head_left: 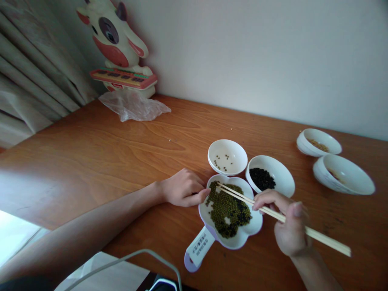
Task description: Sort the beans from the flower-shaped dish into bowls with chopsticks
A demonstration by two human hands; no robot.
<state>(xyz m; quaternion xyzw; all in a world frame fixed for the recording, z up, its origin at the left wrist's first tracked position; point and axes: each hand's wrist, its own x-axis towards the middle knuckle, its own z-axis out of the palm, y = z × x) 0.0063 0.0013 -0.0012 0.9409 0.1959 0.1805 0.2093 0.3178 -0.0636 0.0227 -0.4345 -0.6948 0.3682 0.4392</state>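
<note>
A white flower-shaped dish [209,226] with a handle holds a heap of green beans [226,206] mixed with some black ones. My right hand [287,226] is closed round a pair of wooden chopsticks [273,213]; their tips rest in the beans at the dish's far left. My left hand [183,189] lies on the table with its fingers curled, the fingertips touching the dish's left rim. Just behind stand a white bowl [227,150] with a few green beans and a white bowl [280,173] with black beans.
Two more white bowls [318,142] [345,174] stand at the right on the wooden table [106,153]. A cow-shaped toy [118,48] and a crumpled plastic bag [133,106] sit at the back left by the wall. A curtain hangs at left. A grey cable [136,255] curves at the bottom.
</note>
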